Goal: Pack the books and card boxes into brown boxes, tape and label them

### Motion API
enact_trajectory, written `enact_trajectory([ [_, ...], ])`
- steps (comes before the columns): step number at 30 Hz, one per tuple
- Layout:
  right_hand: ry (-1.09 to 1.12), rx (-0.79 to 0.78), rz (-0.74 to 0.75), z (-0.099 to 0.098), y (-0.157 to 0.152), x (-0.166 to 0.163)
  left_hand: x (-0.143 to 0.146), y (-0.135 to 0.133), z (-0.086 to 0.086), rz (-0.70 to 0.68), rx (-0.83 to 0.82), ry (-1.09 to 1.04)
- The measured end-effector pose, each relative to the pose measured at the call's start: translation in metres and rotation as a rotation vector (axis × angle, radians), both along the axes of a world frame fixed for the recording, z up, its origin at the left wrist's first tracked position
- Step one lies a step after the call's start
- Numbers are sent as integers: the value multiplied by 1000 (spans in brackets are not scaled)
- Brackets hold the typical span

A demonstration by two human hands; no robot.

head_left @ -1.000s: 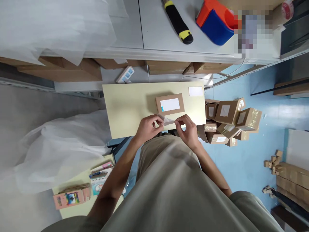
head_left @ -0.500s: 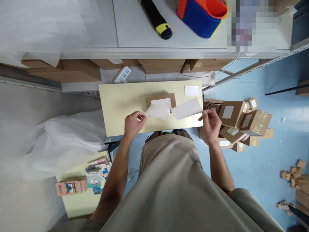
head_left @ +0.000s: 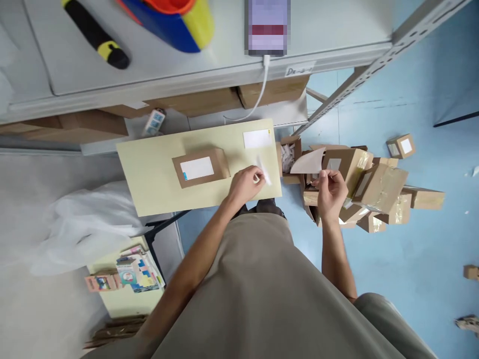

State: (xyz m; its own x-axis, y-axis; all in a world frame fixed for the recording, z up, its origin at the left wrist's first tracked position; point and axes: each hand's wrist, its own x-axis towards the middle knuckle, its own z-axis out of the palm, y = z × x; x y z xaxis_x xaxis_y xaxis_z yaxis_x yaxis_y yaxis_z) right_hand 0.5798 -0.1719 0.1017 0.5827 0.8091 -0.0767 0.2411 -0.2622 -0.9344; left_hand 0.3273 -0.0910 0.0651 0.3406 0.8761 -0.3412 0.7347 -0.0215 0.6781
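- The left hand (head_left: 246,183) is over the right part of the rectangular pale-yellow worktop (head_left: 149,174), its fingers pinched around a narrow, motion-blurred white strip (head_left: 263,169).
- The right hand (head_left: 332,193) is out past the worktop's right edge, its fingers grasping a corner of a thin, slightly curled white sheet (head_left: 310,162).
- In this view the sheet overlaps an open brown cardboard carton (head_left: 292,178) with crumpled white scraps (head_left: 287,155) inside; whether they touch, I cannot tell.
- The closed brown cardboard box (head_left: 220,163) is on the worktop, to the left of the left hand and apart from it. A rectangular white label (head_left: 196,168) with a small blue mark in one corner is on its upper face.
- A flat white rectangular card (head_left: 256,138) with a yellow spot lies near the worktop's far right corner.
- To the right, a heap of taped brown cardboard boxes (head_left: 377,194) covers part of the blue floor (head_left: 392,264).
- Beyond the worktop, a grey metal shelf (head_left: 224,52) carries a tool with a black-and-yellow handle (head_left: 95,35), a blue, red and yellow container (head_left: 179,25) and a pixelated device (head_left: 266,30) joined to a white cable (head_left: 262,89).
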Motion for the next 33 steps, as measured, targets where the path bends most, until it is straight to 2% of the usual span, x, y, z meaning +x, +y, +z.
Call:
enact_trajectory([
  [3, 0, -13, -44, -1, -7, 24, 65, 9, -18, -146, -44, 64],
  [6, 20, -18, -81, -1, -14, 40, 115, 18, -40, -247, -85, 151],
  [9, 38, -29, -106, -3, -20, 51, 151, 27, -61, -315, -101, 201],
  [13, 49, -33, -129, -4, -26, 60, 185, 41, -84, -349, -91, 228],
  [17, 65, -19, -143, -4, -29, 65, 197, 55, -99, -455, -111, 273],
  [22, 74, -37, -95, -7, -30, 68, 186, 65, -108, -573, -114, 285],
  [27, 75, -38, -56, -12, -27, 67, 181, 68, -109, -524, -82, 288],
  [33, 77, -58, -29, -13, -28, 61, 192, 69, -99, -382, -41, 234],
])
